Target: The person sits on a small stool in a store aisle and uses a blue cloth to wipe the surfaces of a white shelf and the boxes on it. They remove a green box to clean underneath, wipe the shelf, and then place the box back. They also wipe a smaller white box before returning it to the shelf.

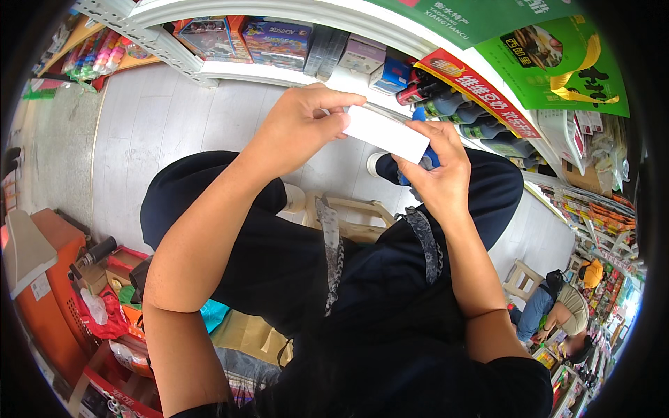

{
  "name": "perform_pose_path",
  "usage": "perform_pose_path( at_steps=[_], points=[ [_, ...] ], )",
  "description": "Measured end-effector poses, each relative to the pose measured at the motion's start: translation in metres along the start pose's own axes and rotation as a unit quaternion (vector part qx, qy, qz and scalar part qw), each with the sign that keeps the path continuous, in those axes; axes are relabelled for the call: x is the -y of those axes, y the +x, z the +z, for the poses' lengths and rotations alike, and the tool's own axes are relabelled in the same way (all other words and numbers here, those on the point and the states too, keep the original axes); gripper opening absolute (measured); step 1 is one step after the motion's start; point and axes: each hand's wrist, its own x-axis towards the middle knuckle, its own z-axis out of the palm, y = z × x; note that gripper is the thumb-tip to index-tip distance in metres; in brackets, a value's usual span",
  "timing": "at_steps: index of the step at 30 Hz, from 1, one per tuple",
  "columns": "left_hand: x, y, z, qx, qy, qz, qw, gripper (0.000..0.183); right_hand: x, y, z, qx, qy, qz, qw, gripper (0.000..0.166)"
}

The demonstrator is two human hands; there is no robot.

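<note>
A small white box [388,135], plain on the side facing me, is held tilted above the floor between both hands. At its left end, my left hand [295,123] grips it between thumb and fingers. The right end is in my right hand [443,170], with the thumb below and fingers above. A blue cloth [431,158] is bunched under my right hand, partly hidden by the box; whether the fingers hold it too is unclear. A low beige plastic stool [368,209] stands between my legs.
Ahead, a white shelf [251,71] carries boxed goods [277,44] and dark bottles [444,104]. Green gift packs [562,57] sit above it. Cartons and bags [107,308] crowd the left, beside an orange cabinet [47,277]. Another person [562,313] sits bent over at right.
</note>
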Motion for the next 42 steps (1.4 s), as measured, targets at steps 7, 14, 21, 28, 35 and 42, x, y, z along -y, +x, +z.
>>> perform_pose_path(
  at_steps=[7,14,21,28,35,42],
  points=[
    [0.004,0.000,-0.006,0.031,-0.022,-0.002,0.999,0.045,-0.007,0.001,0.000,0.012,0.031,-0.002,0.999,0.045],
    [0.000,-0.006,0.000,-0.033,0.264,0.168,0.949,0.048,-0.019,0.000,0.000,0.118,0.216,0.070,0.967,0.052],
    [-0.005,-0.006,0.000,0.000,0.329,0.085,0.940,0.039,-0.042,0.007,-0.009,0.021,0.139,0.145,0.979,0.030],
    [0.008,-0.004,0.017,0.019,0.222,0.146,0.964,0.034,0.033,0.015,0.024,0.002,0.125,-0.105,0.987,0.018],
    [0.007,-0.003,0.009,0.048,0.204,0.111,0.972,0.035,-0.001,0.012,0.034,0.000,0.133,-0.001,0.991,0.014],
    [-0.002,-0.008,-0.003,0.007,0.137,0.002,0.991,0.039,-0.045,-0.002,0.039,0.143,-0.039,0.084,0.985,0.038]
  ],
)
